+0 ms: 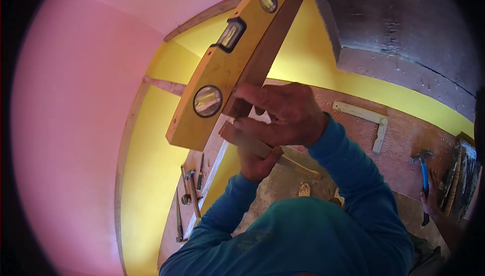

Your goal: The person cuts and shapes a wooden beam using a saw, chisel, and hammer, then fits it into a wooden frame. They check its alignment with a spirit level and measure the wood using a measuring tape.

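Note:
A yellow spirit level (222, 69) with three vials lies along a reddish-brown wooden bar (270, 43), both slanting from upper right to lower left. At the bar's lower end is my right hand (285, 112), its thumb and fingers curled around the end of the wood. Lower and to the left, my left hand (256, 162) has its fingers closed around a thin wooden piece (250, 143) that passes just under my right hand. The far ends of my left fingers are partly hidden by this piece.
A metal square (361, 118) lies on the reddish board (399, 129) at right. Another person's hand (431, 200) is beside a blue-handled hammer (424, 175). A hammer (192, 190) and other tools lie at lower left. Pink wall (76, 99) stands left, dark panel above right.

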`<state>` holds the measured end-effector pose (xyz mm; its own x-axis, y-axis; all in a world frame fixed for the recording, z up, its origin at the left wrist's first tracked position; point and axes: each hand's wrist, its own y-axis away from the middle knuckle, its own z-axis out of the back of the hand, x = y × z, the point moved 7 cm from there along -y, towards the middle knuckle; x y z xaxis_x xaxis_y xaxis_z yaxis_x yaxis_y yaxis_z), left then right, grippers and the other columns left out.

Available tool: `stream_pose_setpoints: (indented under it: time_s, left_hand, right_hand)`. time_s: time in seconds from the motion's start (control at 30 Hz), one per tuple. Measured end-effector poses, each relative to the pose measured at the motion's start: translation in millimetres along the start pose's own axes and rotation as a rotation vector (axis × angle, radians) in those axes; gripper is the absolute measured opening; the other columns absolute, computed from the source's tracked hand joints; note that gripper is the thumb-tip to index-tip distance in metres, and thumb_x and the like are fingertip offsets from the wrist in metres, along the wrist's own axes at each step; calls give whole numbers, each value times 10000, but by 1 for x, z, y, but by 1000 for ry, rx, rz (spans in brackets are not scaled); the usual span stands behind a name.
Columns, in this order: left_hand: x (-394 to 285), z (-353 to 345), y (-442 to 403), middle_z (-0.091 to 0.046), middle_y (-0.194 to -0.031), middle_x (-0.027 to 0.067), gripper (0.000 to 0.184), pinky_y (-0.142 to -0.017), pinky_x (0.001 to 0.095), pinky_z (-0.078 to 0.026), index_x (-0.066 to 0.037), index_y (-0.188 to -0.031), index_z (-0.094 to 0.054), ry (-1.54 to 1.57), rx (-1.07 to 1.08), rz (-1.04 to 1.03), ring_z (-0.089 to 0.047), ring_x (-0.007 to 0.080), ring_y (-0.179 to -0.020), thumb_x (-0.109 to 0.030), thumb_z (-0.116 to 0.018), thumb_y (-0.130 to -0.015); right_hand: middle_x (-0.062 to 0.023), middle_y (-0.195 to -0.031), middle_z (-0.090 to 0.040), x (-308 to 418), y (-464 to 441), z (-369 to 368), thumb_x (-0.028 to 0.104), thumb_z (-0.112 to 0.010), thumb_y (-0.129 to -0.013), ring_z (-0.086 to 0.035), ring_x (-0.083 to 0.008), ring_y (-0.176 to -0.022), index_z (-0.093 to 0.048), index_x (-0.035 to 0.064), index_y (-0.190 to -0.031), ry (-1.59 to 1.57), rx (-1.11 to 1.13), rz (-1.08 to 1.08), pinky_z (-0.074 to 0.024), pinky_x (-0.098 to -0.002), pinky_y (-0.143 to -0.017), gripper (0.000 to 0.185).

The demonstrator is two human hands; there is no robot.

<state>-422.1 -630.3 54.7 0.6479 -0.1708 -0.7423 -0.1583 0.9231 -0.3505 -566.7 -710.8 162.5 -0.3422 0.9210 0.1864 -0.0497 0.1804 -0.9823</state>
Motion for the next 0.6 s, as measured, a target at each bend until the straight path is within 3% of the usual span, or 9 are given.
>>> stream_pose_setpoints:
  time_s: [0.07,0.1,0.3,0.4,0.6]
  left_hand:
    - [-2,-1,0,-570,-818,68,281,-639,299,-456,-8,-958,-574,81,6,29,-575,178,-739,-101,-700,-724]
    - [-5,-2,-1,-565,-796,61,261,-628,297,-452,-13,-942,-578,123,11,41,-571,172,-727,-102,-699,-728]
    - [-26,-2,-4,-547,-708,33,192,-578,295,-438,-28,-834,-575,-8,-7,-41,-549,137,-652,-114,-716,-736]
    - [-15,-6,-3,-549,-711,32,195,-571,299,-440,-33,-822,-574,171,-51,44,-553,144,-644,-110,-728,-731]
    - [-14,-7,-3,-564,-717,39,182,-563,300,-434,-45,-803,-569,110,-55,22,-548,140,-639,-90,-730,-732]
  right_hand:
    - [-82,-792,-654,-8,-2,0,92,-751,-686,-607,-154,-577,-616,57,-1109,-109,-48,-149,-481,-265,-463,446]
    - [-79,-712,-638,-9,-1,-1,99,-763,-671,-593,-145,-547,-603,6,-1125,-51,-45,-94,-477,-269,-463,490]
    - [-62,-693,-642,-5,-10,2,85,-749,-672,-593,-131,-518,-626,28,-1083,-35,46,-193,-476,-256,-462,433]
    - [-65,-710,-651,-7,-9,1,65,-727,-684,-610,-129,-536,-629,23,-1067,15,27,-156,-481,-250,-470,397]
    - [-65,-710,-650,-7,-8,1,57,-715,-694,-609,-121,-541,-630,16,-1052,10,8,-161,-479,-246,-473,371]
